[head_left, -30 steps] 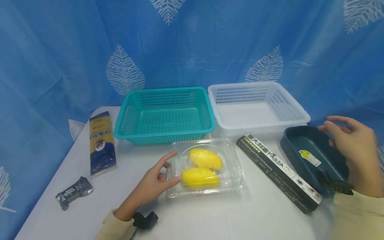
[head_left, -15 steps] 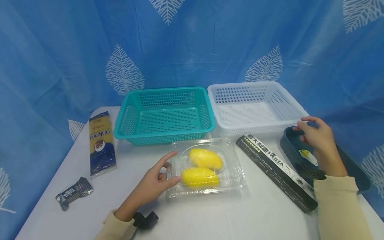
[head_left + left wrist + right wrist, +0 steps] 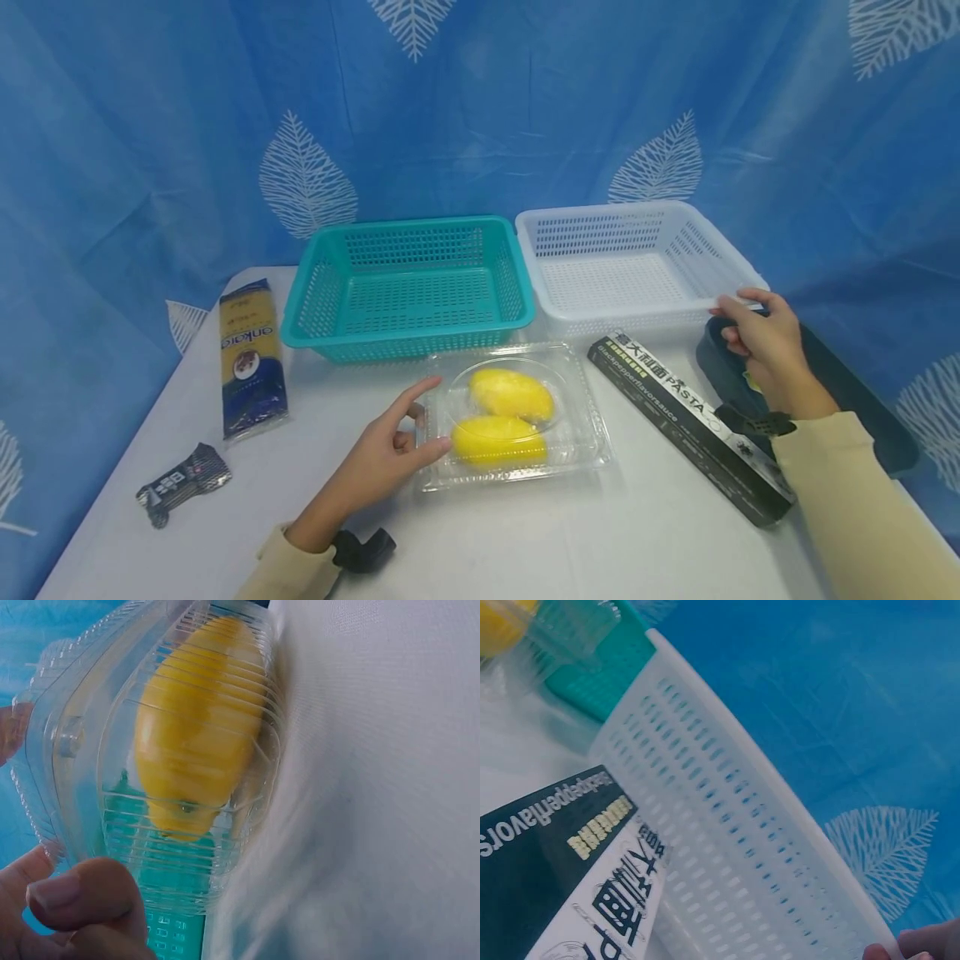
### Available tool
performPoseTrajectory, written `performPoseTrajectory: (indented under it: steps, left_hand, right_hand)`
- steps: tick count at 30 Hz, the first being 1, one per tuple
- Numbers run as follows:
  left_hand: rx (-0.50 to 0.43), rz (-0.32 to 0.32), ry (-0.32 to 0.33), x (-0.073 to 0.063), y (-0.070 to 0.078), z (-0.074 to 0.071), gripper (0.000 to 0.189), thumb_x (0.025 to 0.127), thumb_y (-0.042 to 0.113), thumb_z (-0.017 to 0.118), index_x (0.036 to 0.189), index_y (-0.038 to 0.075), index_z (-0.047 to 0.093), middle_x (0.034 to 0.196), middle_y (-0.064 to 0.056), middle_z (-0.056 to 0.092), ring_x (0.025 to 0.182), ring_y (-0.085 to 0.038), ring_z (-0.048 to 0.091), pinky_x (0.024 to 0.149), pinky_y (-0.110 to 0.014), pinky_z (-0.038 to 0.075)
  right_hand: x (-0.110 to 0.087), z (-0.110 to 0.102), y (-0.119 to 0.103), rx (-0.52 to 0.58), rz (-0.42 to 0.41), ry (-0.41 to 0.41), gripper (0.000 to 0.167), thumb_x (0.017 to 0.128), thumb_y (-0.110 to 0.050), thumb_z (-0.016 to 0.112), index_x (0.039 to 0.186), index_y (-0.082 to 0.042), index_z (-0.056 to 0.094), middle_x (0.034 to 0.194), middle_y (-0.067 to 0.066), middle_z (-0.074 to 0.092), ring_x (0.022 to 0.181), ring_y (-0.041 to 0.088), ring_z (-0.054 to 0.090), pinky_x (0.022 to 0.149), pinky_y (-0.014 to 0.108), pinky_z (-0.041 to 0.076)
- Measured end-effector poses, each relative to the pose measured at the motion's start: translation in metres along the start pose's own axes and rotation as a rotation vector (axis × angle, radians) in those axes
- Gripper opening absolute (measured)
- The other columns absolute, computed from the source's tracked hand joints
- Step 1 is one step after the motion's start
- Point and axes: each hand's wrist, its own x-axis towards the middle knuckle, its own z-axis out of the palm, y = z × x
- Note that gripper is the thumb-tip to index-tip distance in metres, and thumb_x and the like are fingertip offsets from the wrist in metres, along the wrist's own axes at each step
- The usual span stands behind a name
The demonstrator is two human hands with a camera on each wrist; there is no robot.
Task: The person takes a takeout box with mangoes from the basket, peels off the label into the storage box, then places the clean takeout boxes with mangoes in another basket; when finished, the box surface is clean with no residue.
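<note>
My right hand (image 3: pixel 768 342) pinches the front right corner of the white basket's rim (image 3: pixel 772 772) between thumb and forefinger. In the right wrist view its fingertips lie on both sides of that rim, at the bottom right. At the left edge of a clear plastic clamshell box (image 3: pixel 588 417), my left hand (image 3: pixel 386 450) touches the side with spread thumb and forefinger. Two yellow mango-like fruits lie inside the box, one fruit (image 3: pixel 510 395) behind the other fruit (image 3: pixel 199 727).
A teal basket (image 3: pixel 408 340) stands left of the white one. Beneath my right forearm is a dark green tray (image 3: pixel 855 392), partly hidden, beside a long black pasta box (image 3: pixel 690 429). At the left lie a pasta packet (image 3: pixel 253 358) and a small black wrapped packet (image 3: pixel 183 485).
My right hand has moved left from over the dark tray to the white basket's corner and taken its rim. The left hand has stayed at the clear box.
</note>
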Motion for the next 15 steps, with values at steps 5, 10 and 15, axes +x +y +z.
performPoseTrajectory:
  steps: [5, 10, 15]
  left_hand:
    - [0.003, -0.006, 0.004, 0.0, 0.002, 0.0, 0.078, 0.091, 0.037, 0.079, 0.156, 0.038, 0.036, 0.123, -0.012, 0.054, 0.047, -0.005, 0.035, 0.044, -0.022, 0.033]
    - [-0.009, -0.032, 0.021, -0.002, 0.007, -0.001, 0.075, 0.091, 0.036, 0.08, 0.154, 0.037, 0.04, 0.124, -0.015, 0.057, 0.044, -0.006, 0.033, 0.042, -0.022, 0.032]
    - [-0.034, -0.069, 0.051, -0.004, 0.011, -0.003, 0.069, 0.09, 0.031, 0.081, 0.149, 0.036, 0.047, 0.119, -0.014, 0.06, 0.043, -0.007, 0.031, 0.042, -0.023, 0.034]
  right_hand:
    - [0.001, 0.003, 0.001, -0.053, 0.022, 0.036, 0.054, 0.097, -0.034, 0.071, 0.139, -0.025, 0.037, 0.09, -0.012, 0.066, 0.058, 0.005, 0.051, 0.054, 0.02, 0.044]
    - [0.002, 0.002, 0.001, -0.072, 0.035, 0.026, 0.056, 0.097, -0.036, 0.071, 0.14, -0.026, 0.037, 0.097, -0.01, 0.063, 0.059, 0.005, 0.05, 0.055, 0.02, 0.044]
    - [0.003, 0.001, 0.0, -0.072, 0.026, 0.011, 0.056, 0.097, -0.035, 0.071, 0.14, -0.025, 0.036, 0.093, -0.011, 0.065, 0.057, 0.005, 0.049, 0.055, 0.021, 0.044]
